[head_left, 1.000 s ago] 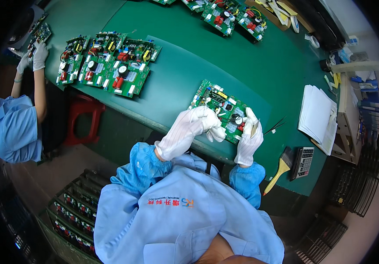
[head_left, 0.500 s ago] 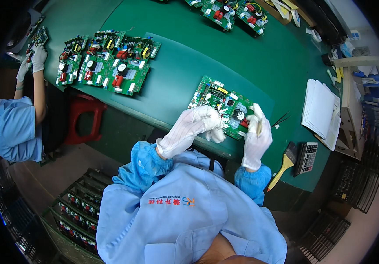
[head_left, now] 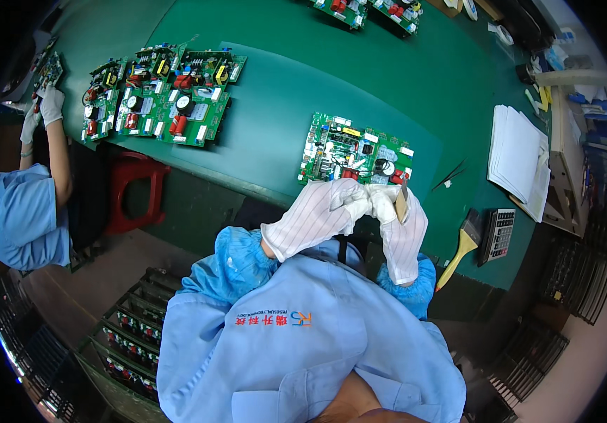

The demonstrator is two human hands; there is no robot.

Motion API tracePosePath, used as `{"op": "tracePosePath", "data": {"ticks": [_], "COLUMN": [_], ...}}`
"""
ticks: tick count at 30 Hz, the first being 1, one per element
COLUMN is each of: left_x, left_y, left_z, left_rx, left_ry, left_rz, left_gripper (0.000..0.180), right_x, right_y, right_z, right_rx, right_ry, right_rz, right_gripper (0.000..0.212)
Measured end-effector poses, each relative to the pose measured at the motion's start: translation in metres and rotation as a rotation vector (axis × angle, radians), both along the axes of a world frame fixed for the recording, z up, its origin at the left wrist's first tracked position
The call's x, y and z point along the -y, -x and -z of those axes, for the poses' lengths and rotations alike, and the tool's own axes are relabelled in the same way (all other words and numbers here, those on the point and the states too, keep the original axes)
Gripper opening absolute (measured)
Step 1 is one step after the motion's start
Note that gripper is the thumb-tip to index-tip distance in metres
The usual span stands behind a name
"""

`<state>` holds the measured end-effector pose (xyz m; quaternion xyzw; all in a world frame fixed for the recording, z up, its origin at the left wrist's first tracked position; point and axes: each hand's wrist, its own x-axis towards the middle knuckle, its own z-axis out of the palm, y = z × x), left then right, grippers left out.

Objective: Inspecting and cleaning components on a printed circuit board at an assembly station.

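Item: green circuit board (head_left: pixel 355 151), populated with a black round part, red parts and a yellow block. It lies flat on the green mat (head_left: pixel 275 99) at the near edge of the bench. Its long axis runs roughly 9 to 3 o'clock, tipped slightly down toward 3.

Item: left hand (head_left: pixel 321 215), white striped glove. It sits just off the board's near edge, at about 6 o'clock from the board's middle. Fingers are curled inward toward the other hand; whether they pinch anything I cannot tell.

Item: right hand (head_left: pixel 398 225), same glove, touching the left at the fingertips. It holds upright a small flat tan piece (head_left: pixel 402 201) with a dark edge, pinched between thumb and fingers. The piece stands just at the board's near right corner, at about 5 o'clock from the board's middle.

Relation: the board lies at 12 o'clock from both hands. The right hand is the nearer to its right end.

Surroundings: tweezers (head_left: pixel 450 174) at 3 o'clock from the board. A brush (head_left: pixel 462 243) and calculator (head_left: pixel 498 235) lie at 4 o'clock. A paper stack (head_left: pixel 518 155) lies beyond them. A cluster of boards (head_left: pixel 162 95) sits at 9 to 10 o'clock. A co-worker's gloved hand (head_left: pixel 51 104) is at the far left.
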<state>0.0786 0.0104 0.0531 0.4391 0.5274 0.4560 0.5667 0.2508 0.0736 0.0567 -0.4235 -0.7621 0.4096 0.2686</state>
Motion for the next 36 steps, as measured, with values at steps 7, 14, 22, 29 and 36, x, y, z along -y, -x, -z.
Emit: {"op": "tracePosePath", "data": {"ticks": [7, 14, 22, 29, 36], "left_x": [0.0, 0.005, 0.006, 0.006, 0.004], "left_y": [0.002, 0.001, 0.001, 0.0, -0.003], "left_z": [-0.003, -0.003, -0.009, -0.004, -0.01], "left_rx": [0.16, 0.21, 0.457, 0.439, 0.487], "left_ry": [0.142, 0.081, 0.205, 0.178, 0.174], "left_rz": [-0.058, -0.082, -0.051, -0.037, -0.047], "left_gripper": [0.026, 0.024, 0.031, 0.035, 0.041], "right_x": [0.011, 0.022, 0.025, 0.026, 0.023], "right_y": [-0.01, -0.005, -0.005, 0.0, -0.007], "right_z": [-0.007, -0.019, -0.023, -0.015, -0.007], "right_rx": [0.005, 0.12, 0.174, 0.276, 0.009], "right_ry": [0.054, -0.256, -0.259, -0.35, -0.198], "right_rz": [0.006, -0.06, -0.05, 0.03, 0.039], "right_gripper": [0.046, 0.046, 0.049, 0.047, 0.045]}}
